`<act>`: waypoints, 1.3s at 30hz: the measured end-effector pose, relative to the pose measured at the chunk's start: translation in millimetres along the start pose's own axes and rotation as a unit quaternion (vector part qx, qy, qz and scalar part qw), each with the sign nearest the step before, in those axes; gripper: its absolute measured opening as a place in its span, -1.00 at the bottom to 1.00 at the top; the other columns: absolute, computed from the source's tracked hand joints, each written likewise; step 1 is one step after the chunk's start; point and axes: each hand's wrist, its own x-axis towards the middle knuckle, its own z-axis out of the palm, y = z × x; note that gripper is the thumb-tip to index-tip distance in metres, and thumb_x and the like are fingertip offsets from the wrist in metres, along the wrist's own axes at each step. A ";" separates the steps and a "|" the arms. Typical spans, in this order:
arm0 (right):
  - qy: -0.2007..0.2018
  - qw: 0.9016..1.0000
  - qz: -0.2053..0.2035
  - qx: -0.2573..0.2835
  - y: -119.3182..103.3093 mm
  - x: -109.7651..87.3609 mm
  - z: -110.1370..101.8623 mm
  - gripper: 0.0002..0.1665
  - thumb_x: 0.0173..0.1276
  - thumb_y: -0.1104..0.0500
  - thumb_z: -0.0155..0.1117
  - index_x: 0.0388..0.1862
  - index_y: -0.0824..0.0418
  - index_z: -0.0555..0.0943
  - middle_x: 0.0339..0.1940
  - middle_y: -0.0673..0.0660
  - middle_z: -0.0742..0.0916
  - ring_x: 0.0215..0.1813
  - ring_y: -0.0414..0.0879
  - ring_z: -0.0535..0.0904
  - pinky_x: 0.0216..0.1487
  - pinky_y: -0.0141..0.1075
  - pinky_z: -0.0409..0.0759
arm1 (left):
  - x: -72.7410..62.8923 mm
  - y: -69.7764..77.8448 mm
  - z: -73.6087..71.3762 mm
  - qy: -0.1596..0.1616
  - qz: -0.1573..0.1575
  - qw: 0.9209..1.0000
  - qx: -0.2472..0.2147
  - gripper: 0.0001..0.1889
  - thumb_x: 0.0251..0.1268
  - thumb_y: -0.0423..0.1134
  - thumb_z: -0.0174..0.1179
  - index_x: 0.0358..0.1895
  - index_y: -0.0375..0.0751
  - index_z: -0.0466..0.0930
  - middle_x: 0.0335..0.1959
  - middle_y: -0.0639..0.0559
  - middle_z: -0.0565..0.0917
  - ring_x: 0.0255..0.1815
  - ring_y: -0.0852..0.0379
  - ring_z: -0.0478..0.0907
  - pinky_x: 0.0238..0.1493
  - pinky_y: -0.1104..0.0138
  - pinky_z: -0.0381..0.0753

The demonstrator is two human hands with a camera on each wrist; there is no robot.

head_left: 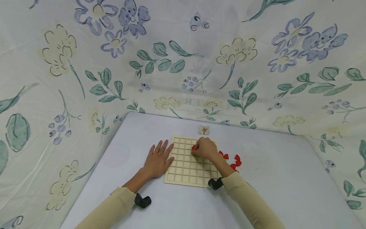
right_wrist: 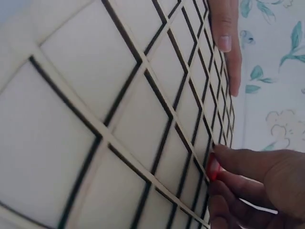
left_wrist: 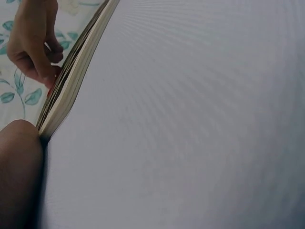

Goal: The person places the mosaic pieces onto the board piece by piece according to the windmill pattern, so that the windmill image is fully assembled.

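A square wooden grid board (head_left: 183,179) lies on the white table, its surface divided into small square cells. My left hand (head_left: 157,160) rests flat with spread fingers at the board's left edge, fingertips touching the rim. Over the upper middle of the grid, my right hand (head_left: 204,149) pinches a small red piece (right_wrist: 213,167) between thumb and fingers. The right wrist view has this piece at the cells' surface, its full shape partly covered by the fingers. To the right of the board lie several loose red pieces (head_left: 238,158), some with a curved edge.
Behind the board lies a small card (head_left: 204,129) with a grid and a red flower-like pattern. A bit of green (head_left: 225,158) shows among the loose pieces, partly hidden by the right forearm. Floral cloth (head_left: 197,63) hangs around the table's back and left sides.
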 end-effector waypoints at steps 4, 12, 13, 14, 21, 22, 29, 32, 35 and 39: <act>0.022 0.999 0.024 0.018 0.3 -1.9 2.5 -0.65 0.18 0.01 0.52 -0.69 0.09 0.65 -0.72 -0.09 0.60 -0.63 -0.16 0.49 -0.64 -0.31 0.43 | 1.0 -0.2 1.1 0.007 0.005 1.000 -0.006 -0.35 0.57 0.12 -0.24 0.58 -0.10 0.03 0.57 -0.21 0.01 0.56 -0.22 -0.16 0.42 -0.18 -0.14; 0.051 0.998 -0.014 -0.044 4.5 -6.6 5.1 -0.55 0.23 -0.13 0.46 -0.01 0.10 0.71 -0.30 0.04 0.62 -0.31 -0.06 0.52 -0.52 -0.22 0.48 | 1.9 -0.7 -0.3 0.007 0.003 1.000 -0.003 -0.35 0.57 0.12 -0.25 0.58 -0.08 0.04 0.57 -0.20 0.00 0.56 -0.22 -0.15 0.43 -0.17 -0.14; 0.050 0.997 -0.023 -0.051 5.9 -6.9 4.9 -0.51 0.24 -0.13 0.45 0.06 0.08 0.70 -0.25 0.06 0.60 -0.26 -0.04 0.51 -0.50 -0.21 0.48 | 2.0 -0.8 0.2 0.008 0.004 1.000 -0.003 -0.35 0.57 0.13 -0.24 0.58 -0.09 0.05 0.57 -0.20 0.01 0.56 -0.22 -0.15 0.43 -0.17 -0.14; 0.046 0.997 -0.034 -0.059 7.8 -6.8 4.9 -0.50 0.26 -0.14 0.43 0.10 0.07 0.69 -0.21 0.08 0.60 -0.21 -0.02 0.49 -0.48 -0.20 0.48 | 2.1 -0.7 0.2 0.007 0.005 1.000 -0.005 -0.35 0.57 0.13 -0.24 0.58 -0.09 0.04 0.57 -0.20 0.01 0.56 -0.22 -0.15 0.43 -0.17 -0.14; 0.036 0.993 -0.089 -0.069 19.0 -5.0 6.7 -0.59 0.30 -0.10 0.41 0.04 0.05 0.73 -0.21 0.06 0.59 -0.22 -0.05 0.42 -0.43 -0.24 0.43 | 2.0 -1.1 1.1 0.004 0.007 1.000 -0.007 -0.35 0.57 0.13 -0.26 0.59 -0.08 0.01 0.57 -0.20 -0.02 0.56 -0.22 -0.17 0.43 -0.17 -0.16; 0.037 0.993 -0.093 -0.066 19.5 -5.1 6.4 -0.60 0.31 -0.09 0.40 0.05 0.06 0.73 -0.21 0.06 0.59 -0.23 -0.05 0.42 -0.43 -0.24 0.43 | 2.1 -1.3 1.3 0.005 0.007 1.000 -0.008 -0.35 0.57 0.13 -0.26 0.59 -0.08 0.01 0.57 -0.19 -0.02 0.56 -0.22 -0.17 0.43 -0.17 -0.17; 0.044 0.996 -0.074 -0.027 22.2 -14.3 5.7 -0.62 0.32 -0.02 0.39 0.06 0.09 0.72 -0.21 0.06 0.62 -0.20 -0.03 0.47 -0.37 -0.19 0.48 | 1.6 -1.4 1.6 0.003 0.004 1.000 -0.013 -0.35 0.58 0.13 -0.26 0.59 -0.07 -0.01 0.58 -0.19 -0.03 0.57 -0.22 -0.18 0.44 -0.16 -0.20; 0.058 0.996 -0.062 -0.012 26.7 -20.9 5.7 -0.66 0.29 0.02 0.41 0.01 0.10 0.74 -0.21 0.04 0.63 -0.17 -0.03 0.50 -0.33 -0.18 0.51 | 1.0 -1.1 1.2 0.000 0.003 1.000 -0.013 -0.35 0.58 0.13 -0.26 0.59 -0.07 -0.01 0.58 -0.19 -0.03 0.57 -0.22 -0.19 0.44 -0.16 -0.20; 0.071 0.996 -0.061 -0.010 34.1 -27.2 5.0 -0.68 0.28 0.04 0.43 -0.02 0.10 0.75 -0.21 0.04 0.65 -0.14 -0.03 0.53 -0.28 -0.16 0.54 | 0.4 -1.2 0.4 -0.002 0.002 1.000 -0.014 -0.34 0.57 0.13 -0.26 0.59 -0.08 0.00 0.58 -0.20 -0.03 0.57 -0.23 -0.19 0.44 -0.16 -0.20; 0.075 0.996 -0.052 -0.011 43.2 -36.2 -0.1 -0.69 0.28 0.05 0.43 -0.03 0.12 0.75 -0.20 0.05 0.67 -0.12 -0.02 0.55 -0.22 -0.13 0.57 | 0.4 -1.9 -0.5 0.000 0.003 1.000 -0.010 -0.34 0.57 0.13 -0.24 0.58 -0.09 0.02 0.57 -0.21 -0.01 0.56 -0.23 -0.17 0.43 -0.17 -0.17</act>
